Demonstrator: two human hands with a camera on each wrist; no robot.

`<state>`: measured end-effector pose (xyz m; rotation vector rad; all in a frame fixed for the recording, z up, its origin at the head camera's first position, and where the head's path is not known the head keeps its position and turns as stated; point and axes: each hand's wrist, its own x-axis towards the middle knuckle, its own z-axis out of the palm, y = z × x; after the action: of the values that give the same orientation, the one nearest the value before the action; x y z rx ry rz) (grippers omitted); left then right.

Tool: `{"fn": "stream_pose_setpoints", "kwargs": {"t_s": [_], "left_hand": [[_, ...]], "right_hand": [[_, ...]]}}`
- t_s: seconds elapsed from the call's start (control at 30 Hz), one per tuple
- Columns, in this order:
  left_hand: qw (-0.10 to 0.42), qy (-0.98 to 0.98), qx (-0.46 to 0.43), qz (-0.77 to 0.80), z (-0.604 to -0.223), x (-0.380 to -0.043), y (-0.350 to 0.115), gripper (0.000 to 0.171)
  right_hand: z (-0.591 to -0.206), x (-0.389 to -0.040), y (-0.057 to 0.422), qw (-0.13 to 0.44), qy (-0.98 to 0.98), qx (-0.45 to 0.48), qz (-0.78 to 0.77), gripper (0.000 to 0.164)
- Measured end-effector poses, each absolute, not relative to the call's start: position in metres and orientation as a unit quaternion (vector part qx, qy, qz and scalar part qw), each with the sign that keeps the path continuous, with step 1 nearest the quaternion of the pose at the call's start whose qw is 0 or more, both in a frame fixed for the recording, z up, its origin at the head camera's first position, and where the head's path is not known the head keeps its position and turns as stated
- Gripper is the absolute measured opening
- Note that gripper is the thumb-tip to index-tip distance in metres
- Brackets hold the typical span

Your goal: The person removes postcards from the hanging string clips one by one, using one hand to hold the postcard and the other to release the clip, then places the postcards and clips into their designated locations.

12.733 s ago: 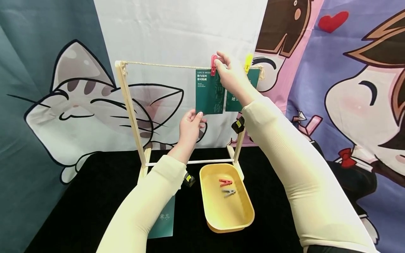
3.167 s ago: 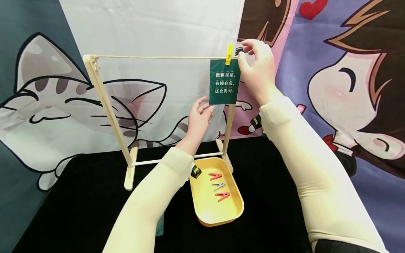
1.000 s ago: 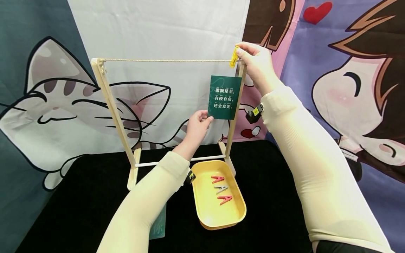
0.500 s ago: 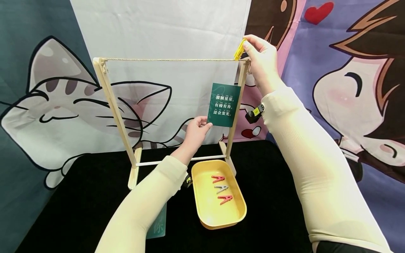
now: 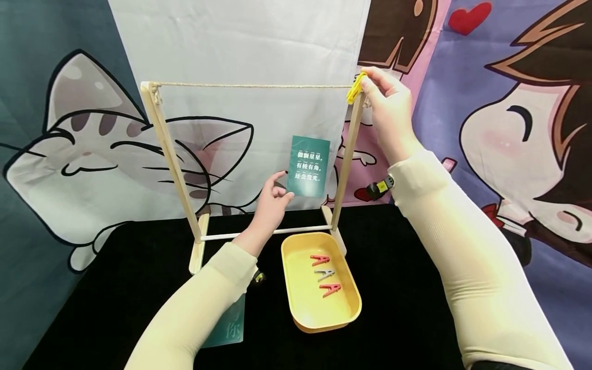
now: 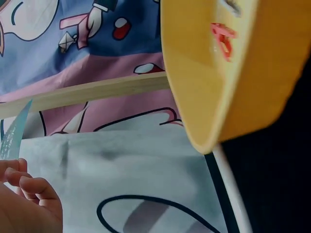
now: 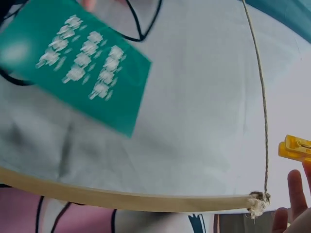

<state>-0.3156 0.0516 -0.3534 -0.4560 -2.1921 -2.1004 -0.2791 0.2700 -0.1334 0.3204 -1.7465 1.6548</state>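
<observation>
My left hand (image 5: 270,205) pinches a green card (image 5: 309,165) with white writing by its lower left corner. The card hangs free below the rope (image 5: 254,86), inside a wooden frame (image 5: 353,149). At the frame's top right corner, my right hand (image 5: 390,108) pinches a yellow clothespin (image 5: 356,88). In the right wrist view the clothespin (image 7: 296,148) is apart from the rope, and the card (image 7: 82,63) is blurred. The left wrist view catches the card (image 6: 15,133) almost edge-on above the curled fingers.
A yellow basin (image 5: 300,308) on the black tabletop holds two red clothespins and a grey clothespin (image 5: 325,274). Another green card (image 5: 231,324) lies on the left, partly under my left sleeve. A white crossbar (image 5: 302,229) joins the frame's feet behind the basin.
The card and yellow clothespin, on the rope earlier, are now off it. My left hand has carried the card down and left. Earlier a red clothespin and another card also hung there; both are gone.
</observation>
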Motion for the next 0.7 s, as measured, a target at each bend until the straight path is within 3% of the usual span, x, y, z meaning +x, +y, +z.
{"fn": "stream_pose_setpoints", "kwargs": {"t_s": [0.33, 0.7], "left_hand": [[0.068, -0.74, -0.121, -0.658, -0.375, -0.291, -0.007, 0.064], [0.031, -0.776, -0.09, -0.624, -0.395, -0.245, -0.056, 0.059]], "right_hand": [[-0.195, -0.251, 0.261, 0.321, -0.763, 0.139, 0.543, 0.025], [-0.276, -0.221, 0.258, 0.219, -0.833, 0.158, 0.483, 0.029]]}}
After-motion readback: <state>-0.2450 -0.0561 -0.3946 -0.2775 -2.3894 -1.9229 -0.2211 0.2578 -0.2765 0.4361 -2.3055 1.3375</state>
